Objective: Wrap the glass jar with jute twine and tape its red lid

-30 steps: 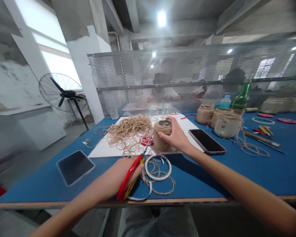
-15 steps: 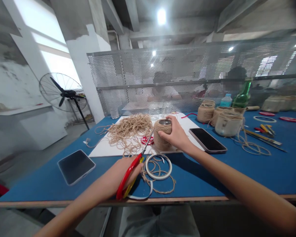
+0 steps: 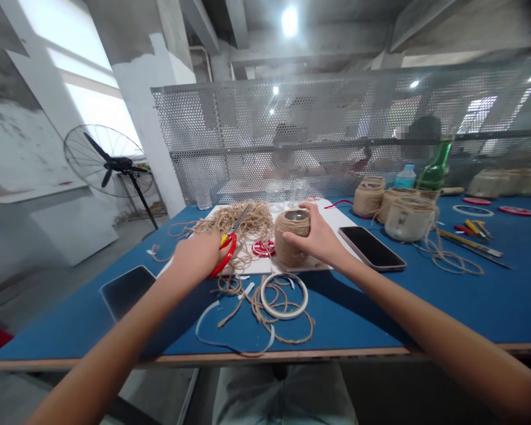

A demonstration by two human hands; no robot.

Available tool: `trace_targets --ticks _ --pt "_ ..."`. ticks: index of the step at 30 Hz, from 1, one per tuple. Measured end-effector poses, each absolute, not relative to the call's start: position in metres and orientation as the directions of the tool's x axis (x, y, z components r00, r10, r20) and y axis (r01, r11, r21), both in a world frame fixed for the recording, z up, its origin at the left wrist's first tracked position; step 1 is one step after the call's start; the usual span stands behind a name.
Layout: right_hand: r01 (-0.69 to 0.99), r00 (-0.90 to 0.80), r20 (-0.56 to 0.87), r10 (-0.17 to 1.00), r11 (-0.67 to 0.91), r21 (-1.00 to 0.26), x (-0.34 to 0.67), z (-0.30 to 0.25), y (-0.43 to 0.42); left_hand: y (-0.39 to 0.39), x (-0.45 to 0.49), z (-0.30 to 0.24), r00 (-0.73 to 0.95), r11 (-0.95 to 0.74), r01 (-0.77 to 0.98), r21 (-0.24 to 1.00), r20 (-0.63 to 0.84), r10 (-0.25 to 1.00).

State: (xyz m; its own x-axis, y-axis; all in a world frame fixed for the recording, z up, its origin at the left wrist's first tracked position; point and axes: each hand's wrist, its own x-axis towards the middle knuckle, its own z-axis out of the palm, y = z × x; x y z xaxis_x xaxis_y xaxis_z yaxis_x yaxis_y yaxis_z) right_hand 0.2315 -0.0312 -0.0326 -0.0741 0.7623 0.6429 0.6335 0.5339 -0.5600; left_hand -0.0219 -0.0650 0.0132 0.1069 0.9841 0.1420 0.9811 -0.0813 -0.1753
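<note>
My left hand (image 3: 197, 255) is closed around the scissors (image 3: 228, 247), which have red and yellow handles. Their blades point up and away over a loose heap of jute twine (image 3: 252, 218). My right hand (image 3: 317, 237) grips the far and right side of a glass jar wrapped in twine (image 3: 287, 242), upright at the edge of a white board (image 3: 330, 213). A red spool (image 3: 262, 248) lies left of the jar. Nearer to me rests a roll of white tape (image 3: 304, 302) among twine offcuts, with a loose strip of tape (image 3: 216, 344) to its left.
Phones lie at left (image 3: 126, 289) and right (image 3: 371, 248). Twine-wrapped jars (image 3: 368, 199), a glass mug (image 3: 409, 221) and a green bottle (image 3: 436, 168) stand at back right, with brushes (image 3: 471, 245) nearby. A perforated metal screen (image 3: 239, 127) borders the back; people sit behind it.
My left hand has carried the scissors left and away from me, from beside the jar to over the twine heap. My right hand stays on the jar.
</note>
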Motion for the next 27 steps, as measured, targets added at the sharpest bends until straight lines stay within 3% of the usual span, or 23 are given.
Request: trace_targets --ticks 10,14,16,19,27 --pt "0.603 -0.116 0.615 0.78 0.547 -0.581 0.237 -0.024 -0.035 -0.011 -0.022 0.002 0.262 -0.252 0.96 -0.121 0.072 0.962" --pt "0.574 -0.131 0.594 0.794 0.549 -0.607 0.243 -0.021 -0.036 -0.024 0.004 0.014 0.391 -0.385 0.92 -0.07 0.215 0.895" --pt "0.555 -0.136 0.596 0.791 0.559 -0.616 0.244 -0.021 -0.035 -0.03 0.02 0.012 0.484 -0.553 0.828 0.087 0.384 0.786" --pt "0.535 -0.146 0.602 0.785 0.574 -0.62 0.246 -0.022 -0.034 -0.034 0.037 0.003 0.542 -0.719 0.656 0.23 0.52 0.66" --pt "0.543 -0.193 0.587 0.786 0.584 -0.603 0.246 -0.021 -0.035 -0.031 0.043 -0.009 0.523 -0.756 0.61 0.237 0.596 0.609"
